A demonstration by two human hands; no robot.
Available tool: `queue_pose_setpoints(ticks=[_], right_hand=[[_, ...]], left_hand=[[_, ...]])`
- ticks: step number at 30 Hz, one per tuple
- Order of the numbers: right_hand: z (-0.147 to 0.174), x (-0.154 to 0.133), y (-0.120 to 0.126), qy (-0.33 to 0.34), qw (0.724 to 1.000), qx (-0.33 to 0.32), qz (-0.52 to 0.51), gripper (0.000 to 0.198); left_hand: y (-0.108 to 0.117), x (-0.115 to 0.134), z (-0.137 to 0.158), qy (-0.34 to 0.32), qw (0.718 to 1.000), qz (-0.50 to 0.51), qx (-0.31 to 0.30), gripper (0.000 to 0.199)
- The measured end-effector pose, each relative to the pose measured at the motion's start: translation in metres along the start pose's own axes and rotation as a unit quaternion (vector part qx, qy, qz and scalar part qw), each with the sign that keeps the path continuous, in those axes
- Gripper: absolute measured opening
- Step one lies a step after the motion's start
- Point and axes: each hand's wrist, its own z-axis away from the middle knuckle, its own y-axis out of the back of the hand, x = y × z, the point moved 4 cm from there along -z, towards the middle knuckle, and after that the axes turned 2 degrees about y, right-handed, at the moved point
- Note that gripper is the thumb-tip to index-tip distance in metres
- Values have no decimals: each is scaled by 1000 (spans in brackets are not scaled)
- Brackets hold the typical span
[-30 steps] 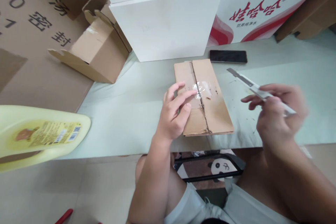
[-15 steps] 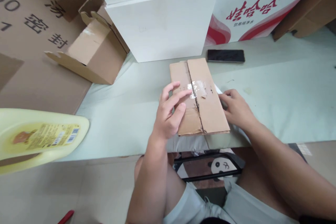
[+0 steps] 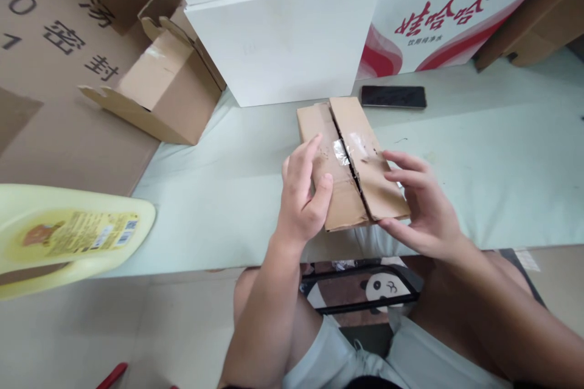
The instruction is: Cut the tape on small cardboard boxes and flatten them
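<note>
A small, flat cardboard box (image 3: 378, 188) lies on the table near its front edge, turned a little askew. Its two top flaps meet at a dark, slightly gaping seam, with a scrap of clear tape (image 3: 341, 152) across it and worn edges. My left hand (image 3: 301, 194) holds the left side, thumb and index finger over the top, the other fingers partly hidden. On the right side my right hand (image 3: 422, 203) grips the box, its fingers at the right edge and its thumb by the near corner.
A black phone (image 3: 393, 96) lies behind the box. White cartons (image 3: 292, 42) stand at the back, beside a red-and-white printed carton (image 3: 433, 30). To the left are an open cardboard box (image 3: 177, 97), a large brown carton (image 3: 77, 127) and a yellow jug (image 3: 82, 237).
My right hand has come from beside the box onto its right edge and near corner. The box has turned slightly, its near end shifting right. My left index finger has left the tape.
</note>
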Motion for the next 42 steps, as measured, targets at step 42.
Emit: queue_pose_setpoints(ticks=[42], right_hand=[[11,26,16,-146,932,332,-3,47]], left_hand=[[46,-27,-1,24,965,171,195,40]])
